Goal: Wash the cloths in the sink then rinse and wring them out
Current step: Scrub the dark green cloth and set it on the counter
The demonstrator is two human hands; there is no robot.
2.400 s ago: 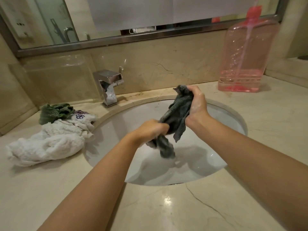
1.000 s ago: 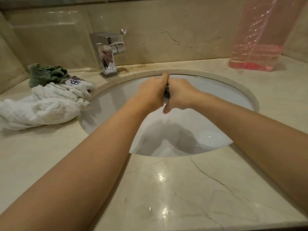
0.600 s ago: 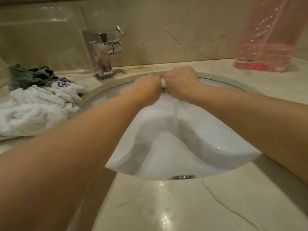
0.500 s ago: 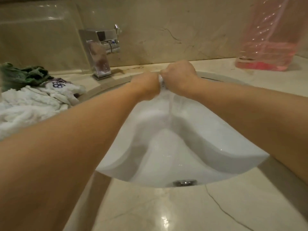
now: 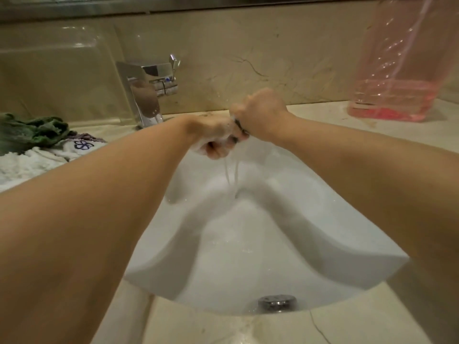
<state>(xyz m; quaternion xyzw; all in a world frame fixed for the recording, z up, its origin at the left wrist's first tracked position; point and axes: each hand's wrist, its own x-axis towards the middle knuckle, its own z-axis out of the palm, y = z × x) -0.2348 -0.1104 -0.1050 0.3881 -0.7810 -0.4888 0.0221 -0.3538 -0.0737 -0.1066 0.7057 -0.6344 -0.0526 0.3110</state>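
Over the white sink (image 5: 323, 239), my left hand (image 5: 213, 135) and my right hand (image 5: 260, 114) are fisted side by side around a dark grey cloth (image 5: 240, 127). Only a small sliver of the cloth shows between the fists, with foam on it. Thin streams of water (image 5: 232, 180) run down from the hands into the basin. On the counter at the left lie a white cloth (image 5: 24, 165), a white cloth with a purple flower print (image 5: 82, 145) and a green cloth (image 5: 29, 131).
A chrome faucet (image 5: 146, 90) stands behind the sink at the left. A large pink soap bottle (image 5: 402, 63) stands at the back right. The drain (image 5: 277, 300) shows at the basin's near edge. Beige marble counter (image 5: 248, 328) surrounds the sink.
The grey cloth hung stretched between my hands earlier; now both fists are pressed together on it, bunched up. Water has begun streaming out. The view dipped lower toward the basin.
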